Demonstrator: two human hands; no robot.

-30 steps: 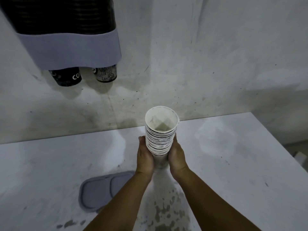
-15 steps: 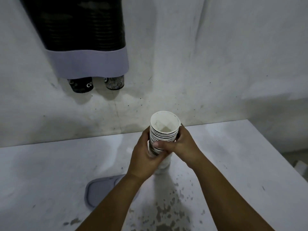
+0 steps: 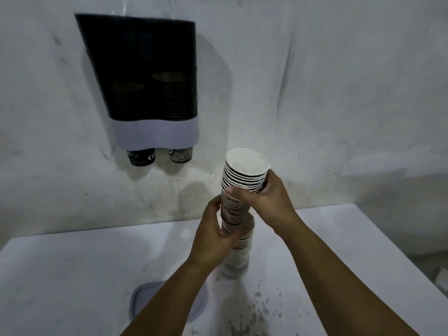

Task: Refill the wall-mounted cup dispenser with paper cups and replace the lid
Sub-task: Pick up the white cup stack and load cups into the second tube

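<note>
My right hand (image 3: 264, 200) is wrapped around the upper part of a stack of paper cups (image 3: 243, 177), thumb across the front just under the nested rims, the other fingers curled behind. The top cup's open white mouth tilts up and slightly to the right. My left hand (image 3: 213, 235) grips the lower part of the cups (image 3: 240, 246) from the left side, fingers closed around them below the printed lettering. The upper bundle leans a little off the line of the lower one, and I cannot tell whether the two parts are still nested or already apart. The bottom of the lower cups is blurred; it seems to reach down to the white table (image 3: 72, 275), though I cannot tell if it rests there.

Behind my left forearm, flat on the table, lies the grey lid (image 3: 145, 297), partly hidden by the arm. Dark spots speckle the tabletop near my right forearm.

Up on the white wall (image 3: 327, 93), well to the left of the cups I hold, hangs the cup dispenser (image 3: 150, 81), a dark see-through body with a pale grey band at its base. Its top is open. Two columns of cups show dimly inside, the right one standing higher than the left, and one cup bottom (image 3: 141, 157) pokes out below each column
</note>
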